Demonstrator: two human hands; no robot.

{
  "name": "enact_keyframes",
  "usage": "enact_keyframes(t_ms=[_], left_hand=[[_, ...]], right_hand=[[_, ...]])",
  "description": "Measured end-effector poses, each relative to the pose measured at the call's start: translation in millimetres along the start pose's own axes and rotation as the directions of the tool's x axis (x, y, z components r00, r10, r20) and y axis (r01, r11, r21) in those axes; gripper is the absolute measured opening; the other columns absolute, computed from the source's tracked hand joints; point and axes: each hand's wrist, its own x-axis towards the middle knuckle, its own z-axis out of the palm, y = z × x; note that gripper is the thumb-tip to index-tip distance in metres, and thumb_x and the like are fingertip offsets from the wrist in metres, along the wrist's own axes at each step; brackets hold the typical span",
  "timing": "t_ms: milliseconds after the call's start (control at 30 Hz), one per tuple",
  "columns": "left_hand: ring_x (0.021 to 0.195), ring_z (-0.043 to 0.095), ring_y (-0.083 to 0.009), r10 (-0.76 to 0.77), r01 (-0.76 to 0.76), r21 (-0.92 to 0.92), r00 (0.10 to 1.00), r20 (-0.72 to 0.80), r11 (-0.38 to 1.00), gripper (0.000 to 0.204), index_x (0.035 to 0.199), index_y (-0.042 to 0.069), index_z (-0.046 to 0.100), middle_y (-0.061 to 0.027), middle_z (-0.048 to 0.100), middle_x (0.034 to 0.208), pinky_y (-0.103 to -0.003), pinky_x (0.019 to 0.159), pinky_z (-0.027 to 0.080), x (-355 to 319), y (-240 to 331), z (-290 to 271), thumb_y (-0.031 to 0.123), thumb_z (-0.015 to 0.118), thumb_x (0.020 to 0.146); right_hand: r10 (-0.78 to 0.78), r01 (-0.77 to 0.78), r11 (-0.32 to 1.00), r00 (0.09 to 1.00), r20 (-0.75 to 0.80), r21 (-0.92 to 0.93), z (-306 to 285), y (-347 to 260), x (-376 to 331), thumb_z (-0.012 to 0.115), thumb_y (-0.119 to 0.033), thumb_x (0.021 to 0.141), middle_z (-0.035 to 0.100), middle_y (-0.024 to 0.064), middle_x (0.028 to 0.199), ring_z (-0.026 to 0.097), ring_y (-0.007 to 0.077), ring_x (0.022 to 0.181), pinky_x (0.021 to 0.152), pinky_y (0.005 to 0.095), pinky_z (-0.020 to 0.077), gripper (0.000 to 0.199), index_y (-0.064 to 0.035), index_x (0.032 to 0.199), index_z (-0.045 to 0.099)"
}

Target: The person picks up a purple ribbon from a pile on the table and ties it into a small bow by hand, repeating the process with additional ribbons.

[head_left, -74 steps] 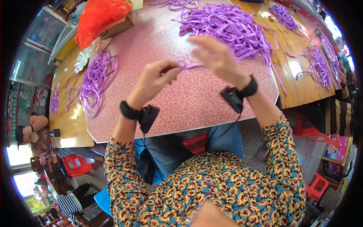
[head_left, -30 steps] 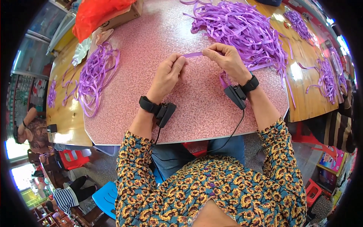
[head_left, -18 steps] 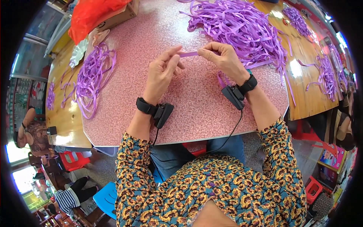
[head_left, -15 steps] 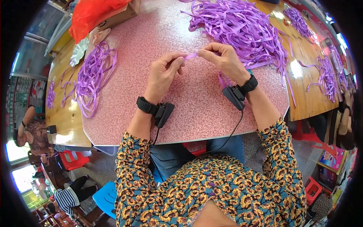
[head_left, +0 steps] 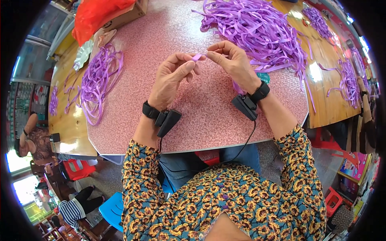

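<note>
Above the pink speckled table, my left hand (head_left: 171, 76) pinches a short piece of purple ribbon (head_left: 196, 58) between thumb and forefinger. My right hand (head_left: 233, 62) meets it from the right, its thumb and forefinger pressed together at the ribbon's other end. More purple ribbon (head_left: 238, 87) hangs below my right palm, partly hidden by the wrist. Each wrist wears a black strap with a small black device. A big heap of purple ribbons (head_left: 257, 32) lies just beyond my right hand. A smaller ribbon pile (head_left: 98, 84) rests at the table's left side.
A red plastic bag (head_left: 98, 18) and a cardboard box (head_left: 126, 18) stand at the far left. Beside my right wrist lies a small green item (head_left: 263, 78). Wooden tables (head_left: 321, 92) with more ribbons flank mine. Other people sit at the left and right edges.
My hands have drawn closer together, and the ribbon stretched between them now shows as a short fold at the left fingertips. The left hand has turned slightly, opening its thumb side upward.
</note>
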Motion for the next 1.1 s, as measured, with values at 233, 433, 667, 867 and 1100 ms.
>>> enact_keyframes(t_ms=[233,433,667,867,1100], left_hand=[[0.087,0.064,-0.0127,0.1,-0.097,0.045,0.993,-0.07,0.994,0.014,0.103,0.004,0.066,-0.0109,0.065,0.118,-0.022,0.068,0.049,2.8,-7.5,-1.9,0.011,0.068,0.091],[0.088,0.064,-0.0117,0.073,-0.071,0.062,0.996,-0.041,0.996,0.012,0.101,0.004,0.066,-0.0089,0.066,0.116,-0.022,0.068,0.05,0.5,-5.9,-5.1,0.009,0.068,0.091],[0.092,0.063,-0.0142,0.344,-0.294,0.611,0.938,0.038,0.735,0.015,0.103,0.004,0.067,-0.0071,0.066,0.113,-0.025,0.076,0.051,1.8,-2.8,5.0,-0.001,0.066,0.089],[0.095,0.064,-0.0264,0.447,-0.475,0.794,0.845,0.292,0.38,0.012,0.091,0.003,0.065,-0.0089,0.066,0.102,-0.034,0.079,0.052,4.3,1.1,8.8,-0.003,0.068,0.081],[0.099,0.062,-0.0231,0.426,-0.436,0.774,0.873,0.238,0.46,0.014,0.092,0.002,0.062,-0.0097,0.059,0.108,-0.032,0.083,0.052,0.7,1.4,18.1,-0.003,0.069,0.082]], right_hand=[[-0.019,0.019,0.996,1.0,-0.007,0.087,11.9,1.3,-6.2,0.066,-0.007,0.093,0.068,0.003,0.097,0.062,0.0077,0.087,0.077,0.0208,0.0495,0.015,-0.0002,0.106,0.067],[-0.181,0.181,0.976,0.983,0.006,-0.121,19.5,3.7,-7.6,0.066,-0.002,0.091,0.068,0.0042,0.097,0.063,0.0082,0.091,0.077,0.0214,0.0516,0.014,-0.0015,0.105,0.068],[-0.023,0.025,0.992,1.0,0.016,-0.127,12.0,-1.9,-9.2,0.067,-0.016,0.094,0.065,-0.0014,0.083,0.055,0.0039,0.075,0.064,0.0195,0.044,0.016,-0.0009,0.097,0.07],[0.069,-0.069,0.998,0.993,0.091,-0.003,11.9,5.9,-4.4,0.065,-0.021,0.095,0.06,-0.0047,0.077,0.049,0.002,0.07,0.06,0.0191,0.0398,0.021,-0.0006,0.093,0.07],[0.137,-0.139,0.99,0.986,0.093,0.022,13.1,-0.4,-8.0,0.063,-0.02,0.095,0.059,-0.0061,0.074,0.045,-0.0007,0.059,0.05,0.0173,0.0348,0.02,-0.002,0.096,0.071]])
